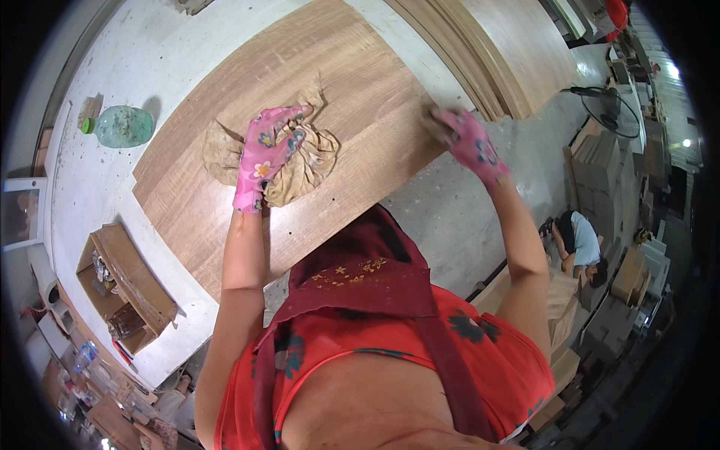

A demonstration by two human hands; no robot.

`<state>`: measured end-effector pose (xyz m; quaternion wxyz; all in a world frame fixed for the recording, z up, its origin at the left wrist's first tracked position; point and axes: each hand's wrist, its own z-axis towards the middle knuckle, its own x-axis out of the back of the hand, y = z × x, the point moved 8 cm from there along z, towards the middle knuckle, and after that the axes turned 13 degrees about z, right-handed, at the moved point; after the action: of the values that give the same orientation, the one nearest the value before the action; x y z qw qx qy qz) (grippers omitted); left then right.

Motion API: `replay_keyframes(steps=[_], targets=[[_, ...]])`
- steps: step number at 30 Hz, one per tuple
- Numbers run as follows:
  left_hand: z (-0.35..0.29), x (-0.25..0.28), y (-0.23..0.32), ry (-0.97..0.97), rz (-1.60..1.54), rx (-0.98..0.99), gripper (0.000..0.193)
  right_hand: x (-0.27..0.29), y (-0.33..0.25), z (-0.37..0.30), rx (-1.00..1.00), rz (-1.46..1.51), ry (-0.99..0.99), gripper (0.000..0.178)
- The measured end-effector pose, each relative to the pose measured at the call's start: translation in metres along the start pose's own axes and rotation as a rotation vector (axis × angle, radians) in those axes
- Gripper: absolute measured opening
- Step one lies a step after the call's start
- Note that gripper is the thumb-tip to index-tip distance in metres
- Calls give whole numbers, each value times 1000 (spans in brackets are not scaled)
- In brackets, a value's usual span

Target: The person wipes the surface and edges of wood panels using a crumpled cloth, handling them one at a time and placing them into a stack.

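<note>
A wood-grain panel (367,97) lies flat on the white worktable in front of me. My left hand (266,154), in a pink flowered glove, grips a crumpled tan cloth (311,161) resting on the panel. Some of the cloth spreads out on both sides of the fingers. At the panel's right edge is my right hand (474,146), in a matching glove. Its fingers are closed around a small brownish thing, too blurred to name. Small dark spots show on the panel near my left forearm.
A green-capped clear bottle (125,126) and an open cardboard box (124,277) with small items stand on the worktable (176,56) at left. Stacked panels (480,49) lie at the upper right. Beyond are a black fan (609,111) and another person (581,244) bent low.
</note>
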<state>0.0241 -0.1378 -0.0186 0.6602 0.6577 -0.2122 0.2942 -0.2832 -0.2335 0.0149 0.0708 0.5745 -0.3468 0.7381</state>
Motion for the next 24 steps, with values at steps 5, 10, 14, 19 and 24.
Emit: replay_keyframes(steps=[5, 10, 14, 19, 24], targets=[[1, 2, 10, 17, 13, -28, 37, 18, 9, -93, -473, 266, -12, 39], [1, 0, 8, 66, -41, 12, 39, -26, 6, -87, -469, 203, 547, 46], [-2, 0, 8, 82, -131, 69, 34, -39, -18, -88, -529, 91, 745, 49], [-3, -3, 7, 104, -141, 48, 36, -109, -156, -87, -148, 167, 456, 36], [-1, -3, -4, 92, -131, 59, 36, -121, -140, -95, -166, 488, 442, 37]])
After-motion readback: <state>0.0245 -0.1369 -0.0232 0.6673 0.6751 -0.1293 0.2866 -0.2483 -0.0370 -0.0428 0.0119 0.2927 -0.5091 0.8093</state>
